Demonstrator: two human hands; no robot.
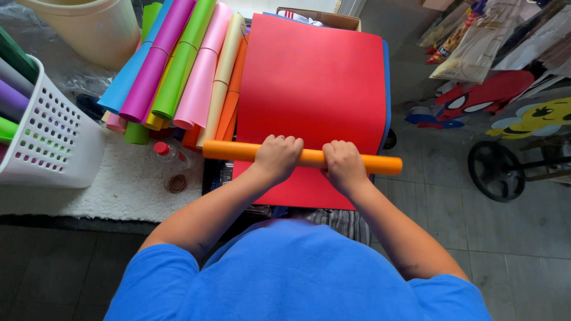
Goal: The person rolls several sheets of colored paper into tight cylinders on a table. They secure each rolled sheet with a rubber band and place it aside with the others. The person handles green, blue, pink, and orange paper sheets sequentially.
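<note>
An orange roll of sheet material (226, 151) lies crosswise over a flat red sheet (312, 89). My left hand (277, 156) and my right hand (342, 163) both grip the roll near its middle, palms down, close together. The roll's ends stick out on either side of my hands. A blue sheet edge (387, 89) shows under the red sheet on its right side. The red sheet's near edge reaches toward my body.
Several coloured rolls (178, 65) lie side by side at the left of the red sheet. A white perforated basket (56, 139) with more rolls stands far left. A small bottle (168, 153) lies on white padding. A wheel (495, 170) and packaged goods are at the right.
</note>
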